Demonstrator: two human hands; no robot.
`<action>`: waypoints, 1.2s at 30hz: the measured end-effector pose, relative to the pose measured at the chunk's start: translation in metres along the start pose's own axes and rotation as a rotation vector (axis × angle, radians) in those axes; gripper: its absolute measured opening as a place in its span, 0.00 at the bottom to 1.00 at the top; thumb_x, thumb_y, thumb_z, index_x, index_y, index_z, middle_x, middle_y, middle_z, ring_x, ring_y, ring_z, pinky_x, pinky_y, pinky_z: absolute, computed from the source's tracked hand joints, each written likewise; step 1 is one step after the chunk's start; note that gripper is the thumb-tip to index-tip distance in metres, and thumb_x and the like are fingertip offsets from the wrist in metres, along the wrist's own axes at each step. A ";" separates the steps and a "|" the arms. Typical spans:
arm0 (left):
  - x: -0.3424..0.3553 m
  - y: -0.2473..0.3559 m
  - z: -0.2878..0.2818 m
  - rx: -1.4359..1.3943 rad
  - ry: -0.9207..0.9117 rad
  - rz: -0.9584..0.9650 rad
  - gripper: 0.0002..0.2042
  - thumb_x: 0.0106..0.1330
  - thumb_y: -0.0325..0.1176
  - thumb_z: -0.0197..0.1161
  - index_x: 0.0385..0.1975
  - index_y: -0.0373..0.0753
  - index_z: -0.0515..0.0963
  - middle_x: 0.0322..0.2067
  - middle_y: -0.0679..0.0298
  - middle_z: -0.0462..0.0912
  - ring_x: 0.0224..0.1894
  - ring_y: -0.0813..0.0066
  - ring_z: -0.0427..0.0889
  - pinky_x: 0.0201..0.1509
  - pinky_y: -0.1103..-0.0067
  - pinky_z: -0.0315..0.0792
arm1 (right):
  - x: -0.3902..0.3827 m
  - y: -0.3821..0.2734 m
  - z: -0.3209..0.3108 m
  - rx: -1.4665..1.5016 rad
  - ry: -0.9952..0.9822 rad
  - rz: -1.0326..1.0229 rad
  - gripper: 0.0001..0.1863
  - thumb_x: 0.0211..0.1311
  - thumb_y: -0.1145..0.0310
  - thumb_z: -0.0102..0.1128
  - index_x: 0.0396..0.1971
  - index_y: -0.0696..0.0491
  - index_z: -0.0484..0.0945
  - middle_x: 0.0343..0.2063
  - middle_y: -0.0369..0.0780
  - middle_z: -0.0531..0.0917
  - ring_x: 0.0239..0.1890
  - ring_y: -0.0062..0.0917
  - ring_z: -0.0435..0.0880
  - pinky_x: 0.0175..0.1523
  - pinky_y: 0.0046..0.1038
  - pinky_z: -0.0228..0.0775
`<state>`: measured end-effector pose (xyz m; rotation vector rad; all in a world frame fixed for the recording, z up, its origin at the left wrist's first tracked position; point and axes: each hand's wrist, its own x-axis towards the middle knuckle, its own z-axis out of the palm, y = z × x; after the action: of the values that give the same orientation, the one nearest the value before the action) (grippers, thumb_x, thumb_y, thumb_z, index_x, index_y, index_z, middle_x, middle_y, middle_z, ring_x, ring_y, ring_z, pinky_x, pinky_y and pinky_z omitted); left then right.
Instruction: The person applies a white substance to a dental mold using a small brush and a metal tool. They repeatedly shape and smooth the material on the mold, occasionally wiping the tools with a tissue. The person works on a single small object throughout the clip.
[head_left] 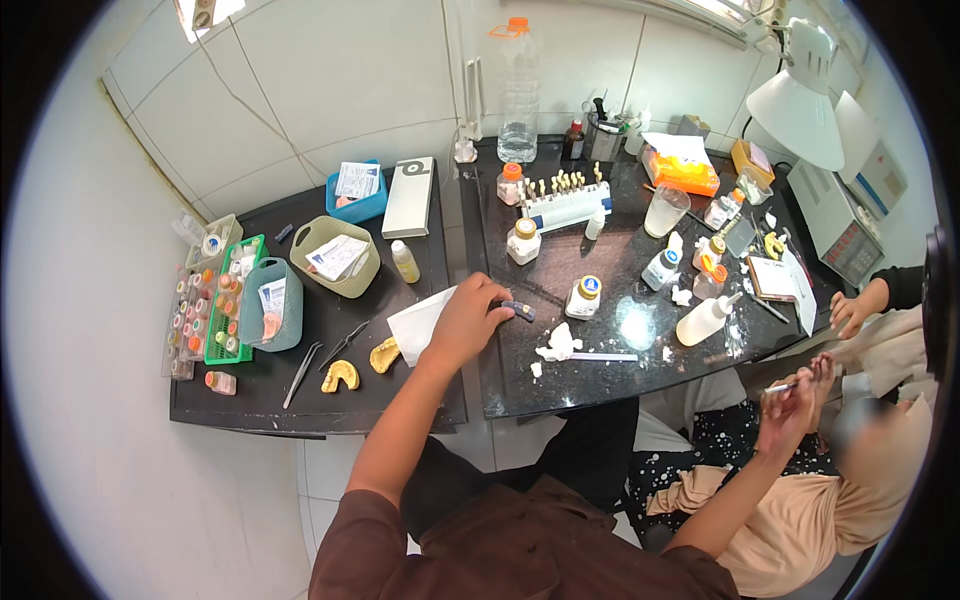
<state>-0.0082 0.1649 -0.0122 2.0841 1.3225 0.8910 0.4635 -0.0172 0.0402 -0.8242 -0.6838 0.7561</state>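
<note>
My right hand (pixel 785 415) is out past the front edge of the right table (pixel 540 390), fingers pinching a thin pale stick (pixel 781 388). Two yellow dental casts (pixel 341 376) sit toward the left table's (pixel 230 410) front edge. My left hand (pixel 472 312) is at that table's right edge, partly over some white paper (pixel 414 325), fingertips bunched at a small dark blue piece (pixel 519 311) by the right table's left edge, can't tell if it's actually gripped. Big plastic bottle (pixel 517 90) stands at the back-left corner
</note>
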 end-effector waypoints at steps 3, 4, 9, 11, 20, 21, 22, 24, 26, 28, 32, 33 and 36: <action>0.006 0.003 -0.004 -0.025 -0.015 -0.009 0.09 0.59 0.28 0.69 0.39 0.36 0.81 0.36 0.62 0.81 0.33 0.70 0.77 0.40 0.76 0.72 | -0.037 0.024 0.067 -0.038 -0.241 -0.072 0.10 0.61 0.72 0.62 0.35 0.52 0.68 0.27 0.36 0.77 0.20 0.17 0.73 0.19 0.14 0.63; 0.009 0.004 -0.006 -0.036 -0.027 -0.013 0.09 0.59 0.27 0.69 0.39 0.36 0.81 0.35 0.63 0.82 0.32 0.72 0.78 0.40 0.77 0.72 | -0.046 0.035 0.086 -0.089 -0.297 -0.027 0.10 0.60 0.72 0.61 0.36 0.52 0.68 0.26 0.37 0.77 0.20 0.18 0.74 0.20 0.15 0.64; 0.018 -0.014 -0.009 -0.467 -0.092 -0.170 0.08 0.61 0.24 0.68 0.38 0.34 0.79 0.37 0.61 0.85 0.36 0.78 0.82 0.43 0.82 0.75 | -0.071 0.081 0.165 -0.306 -0.614 0.153 0.15 0.59 0.70 0.63 0.45 0.60 0.79 0.39 0.45 0.86 0.38 0.28 0.86 0.41 0.24 0.76; 0.018 -0.019 -0.009 -0.665 -0.121 -0.166 0.07 0.62 0.22 0.67 0.38 0.33 0.78 0.38 0.59 0.85 0.38 0.77 0.83 0.45 0.81 0.76 | -0.069 0.105 0.189 -0.435 -0.673 -0.074 0.15 0.56 0.72 0.67 0.43 0.59 0.80 0.39 0.45 0.86 0.41 0.31 0.86 0.45 0.27 0.77; -0.006 -0.024 -0.003 -1.128 -0.104 -0.023 0.09 0.60 0.15 0.66 0.39 0.31 0.77 0.44 0.56 0.79 0.47 0.70 0.82 0.53 0.75 0.77 | -0.065 0.162 0.261 -0.605 -0.586 -0.432 0.21 0.45 0.78 0.77 0.41 0.56 0.80 0.39 0.46 0.86 0.42 0.35 0.87 0.44 0.29 0.80; -0.008 -0.025 0.000 -1.132 -0.100 -0.003 0.10 0.60 0.15 0.65 0.40 0.31 0.77 0.44 0.55 0.79 0.47 0.70 0.82 0.53 0.75 0.77 | -0.065 0.167 0.262 -0.605 -0.586 -0.436 0.20 0.45 0.79 0.77 0.41 0.56 0.80 0.39 0.46 0.86 0.41 0.35 0.87 0.44 0.29 0.80; -0.011 -0.027 0.002 -1.136 -0.094 0.017 0.10 0.61 0.15 0.65 0.41 0.31 0.76 0.45 0.55 0.79 0.48 0.69 0.82 0.53 0.75 0.77 | -0.065 0.171 0.262 -0.604 -0.586 -0.439 0.20 0.45 0.79 0.76 0.41 0.56 0.80 0.39 0.46 0.86 0.41 0.35 0.87 0.44 0.29 0.80; -0.011 -0.024 0.003 -1.206 -0.094 0.036 0.12 0.61 0.15 0.65 0.43 0.32 0.75 0.45 0.54 0.79 0.48 0.69 0.82 0.53 0.74 0.77 | -0.061 0.172 0.265 -0.607 -0.589 -0.443 0.19 0.46 0.80 0.75 0.40 0.56 0.80 0.38 0.46 0.86 0.40 0.35 0.87 0.42 0.28 0.80; -0.010 -0.011 -0.003 -1.332 -0.099 0.033 0.14 0.61 0.16 0.66 0.45 0.33 0.73 0.46 0.54 0.79 0.48 0.69 0.81 0.53 0.75 0.77 | -0.058 0.172 0.271 -0.603 -0.600 -0.454 0.18 0.47 0.82 0.74 0.40 0.56 0.80 0.38 0.47 0.86 0.39 0.35 0.87 0.41 0.28 0.80; -0.007 0.007 -0.012 -1.364 -0.039 0.007 0.16 0.60 0.16 0.67 0.46 0.34 0.72 0.46 0.54 0.79 0.49 0.69 0.81 0.53 0.74 0.76 | -0.051 0.171 0.280 -0.588 -0.612 -0.485 0.18 0.48 0.83 0.73 0.40 0.56 0.80 0.37 0.47 0.86 0.38 0.34 0.87 0.41 0.28 0.80; 0.008 0.007 -0.023 -1.114 0.110 0.132 0.18 0.58 0.16 0.68 0.46 0.35 0.72 0.46 0.53 0.79 0.51 0.66 0.80 0.53 0.71 0.76 | -0.032 0.167 0.308 -0.505 -0.675 -0.569 0.19 0.45 0.85 0.72 0.40 0.56 0.82 0.36 0.45 0.85 0.38 0.34 0.87 0.40 0.27 0.80; 0.013 0.008 -0.029 -1.092 0.115 0.150 0.18 0.58 0.15 0.69 0.46 0.35 0.73 0.46 0.53 0.79 0.51 0.65 0.80 0.53 0.71 0.76 | -0.027 0.163 0.314 -0.511 -0.699 -0.596 0.17 0.46 0.83 0.72 0.39 0.56 0.82 0.36 0.45 0.85 0.38 0.34 0.87 0.40 0.27 0.80; 0.023 0.023 -0.056 -0.996 0.160 0.236 0.18 0.56 0.15 0.70 0.45 0.35 0.73 0.45 0.53 0.79 0.51 0.64 0.81 0.53 0.70 0.76 | -0.011 0.140 0.336 -0.498 -0.790 -0.656 0.13 0.49 0.78 0.71 0.38 0.56 0.84 0.35 0.44 0.85 0.39 0.36 0.87 0.42 0.30 0.80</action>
<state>-0.0303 0.1812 0.0464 1.3829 0.4807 1.4538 0.1532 0.1675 0.0908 -0.6561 -1.7999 0.2772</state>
